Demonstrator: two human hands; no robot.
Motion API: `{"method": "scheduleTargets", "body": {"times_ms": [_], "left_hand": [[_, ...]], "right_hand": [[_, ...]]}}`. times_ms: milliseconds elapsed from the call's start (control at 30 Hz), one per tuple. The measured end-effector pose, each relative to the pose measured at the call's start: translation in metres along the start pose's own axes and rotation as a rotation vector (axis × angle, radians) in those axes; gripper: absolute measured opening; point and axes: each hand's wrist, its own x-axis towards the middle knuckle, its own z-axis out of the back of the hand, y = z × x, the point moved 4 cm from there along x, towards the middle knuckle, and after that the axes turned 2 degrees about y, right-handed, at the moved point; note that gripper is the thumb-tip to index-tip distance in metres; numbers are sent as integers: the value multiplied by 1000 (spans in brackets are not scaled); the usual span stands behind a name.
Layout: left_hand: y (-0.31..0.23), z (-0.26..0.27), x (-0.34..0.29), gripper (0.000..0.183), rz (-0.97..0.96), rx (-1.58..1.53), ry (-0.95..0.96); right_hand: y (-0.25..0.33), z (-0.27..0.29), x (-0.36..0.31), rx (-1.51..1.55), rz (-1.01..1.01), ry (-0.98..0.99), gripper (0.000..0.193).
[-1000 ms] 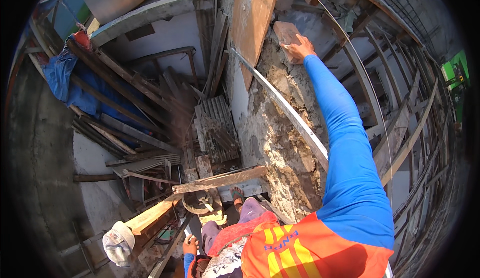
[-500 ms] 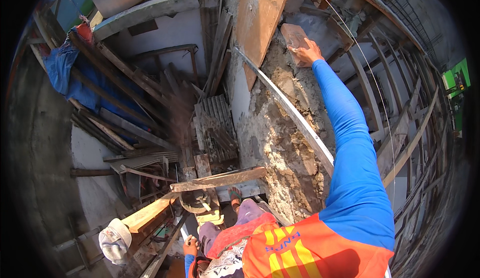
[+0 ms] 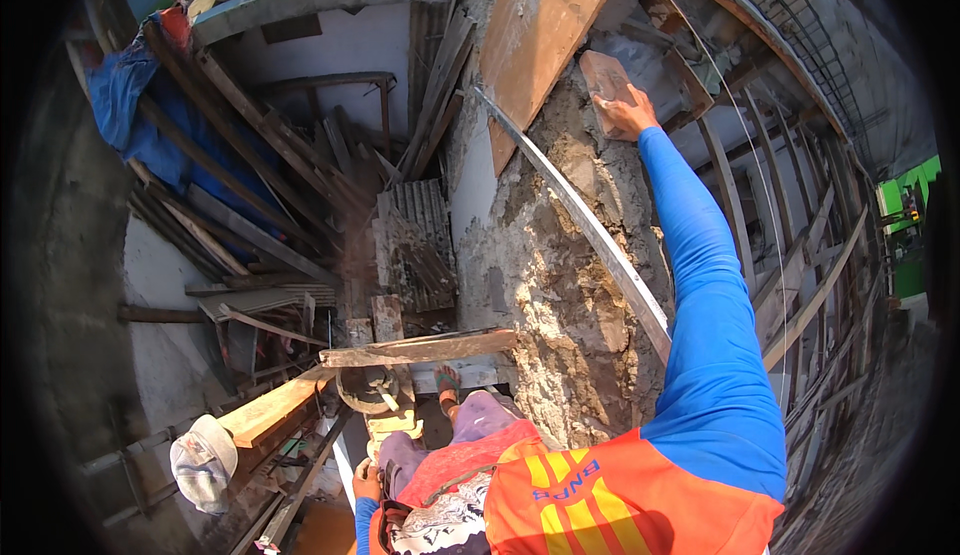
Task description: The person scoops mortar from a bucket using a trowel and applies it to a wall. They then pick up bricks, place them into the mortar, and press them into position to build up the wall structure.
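At the far end of my stretched-out right arm, my right hand [image 3: 628,113] has its fingers curled over a reddish-brown rectangular block [image 3: 604,77]. The block rests on the top of a rough masonry wall [image 3: 570,285] patched with mortar. A long pale straightedge bar [image 3: 590,217] lies along the wall, left of my arm. Past its far end leans a broad brown board [image 3: 545,35]. Low in the view, my left hand [image 3: 367,480] is beside my thigh with fingers bent; whatever they hold, if anything, is hidden.
A timber beam [image 3: 420,347] crosses in front of my legs, above a round pan [image 3: 365,390] of mortar. A cap [image 3: 203,463] hangs on a plank end at left. Old timbers and a blue tarp [image 3: 120,105] stand farther left. A thin string [image 3: 748,105] runs on the right.
The view has shifted a little, so the wall and my right hand sit slightly farther right. My right hand stays on the block.
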Motion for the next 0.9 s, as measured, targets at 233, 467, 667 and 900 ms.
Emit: {"method": "scheduleTargets", "body": {"times_ms": [233,467,667,900], "left_hand": [[-7,0,-11,37,34,-3,-15],[-5,4,-21,38,31,-34,-28],[6,4,-10,40,25,-24,-26],[35,13,8,40,-53,10,-22]], "right_hand": [[-13,-10,13,22,-148,-27,69],[-1,-29,29,-107,24,-14,58],[-19,-53,53,-144,-7,-61,55],[16,-17,12,-49,-103,-58,44]]}}
